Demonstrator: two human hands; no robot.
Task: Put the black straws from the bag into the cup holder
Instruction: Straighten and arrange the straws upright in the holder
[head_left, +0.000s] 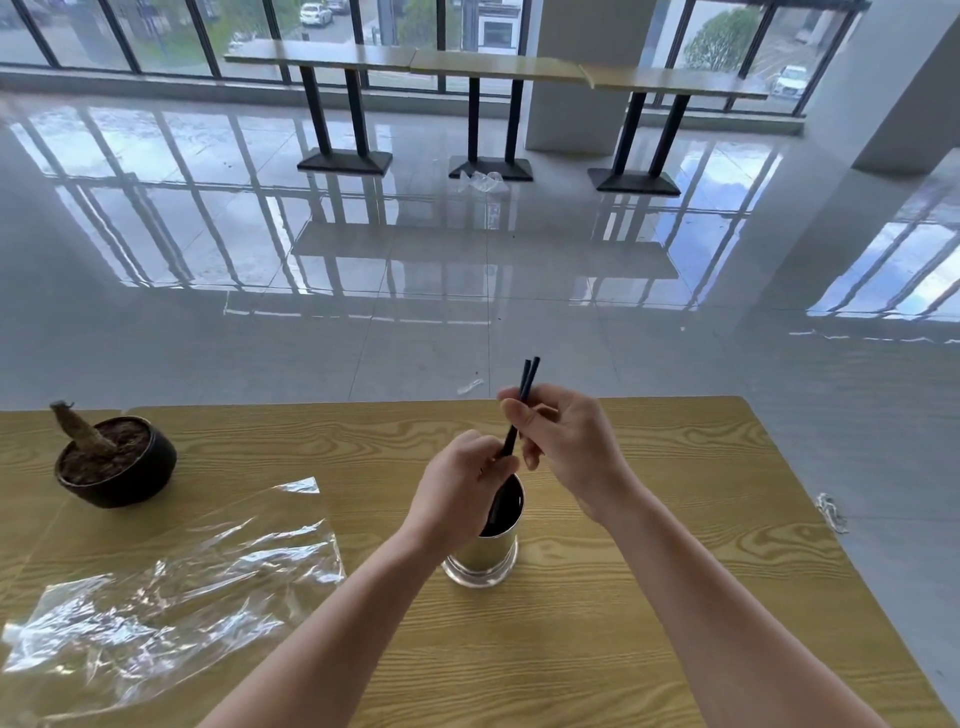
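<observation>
Head view: two black straws (529, 382) are held over the cup holder (488, 545), which stands on the wooden table (623, 597). The straws are pinched between the thumb and fingers of the right hand (566, 447), near their middle. Lower down, the same straws are gripped by the closed fingers of the left hand (460, 488), right above the holder's mouth. The top ends stick up past the right hand and lean a little to the right. The bottom ends seem to be already inside the holder, though the dark inside makes this hard to tell.

The clear bag (171, 577) is lying flat and crinkled on the table to the left, and no straws can be seen in it. A small plant pot (117, 462) is set farther back on the left.

The straws are judged to be very light, thin and smooth, so they could slip if held loosely. They are stiff enough to stay straight but could be bent by a hard squeeze. A soft pinch near the middle looks best. The holder looks shiny and could be tipped if bumped.
</observation>
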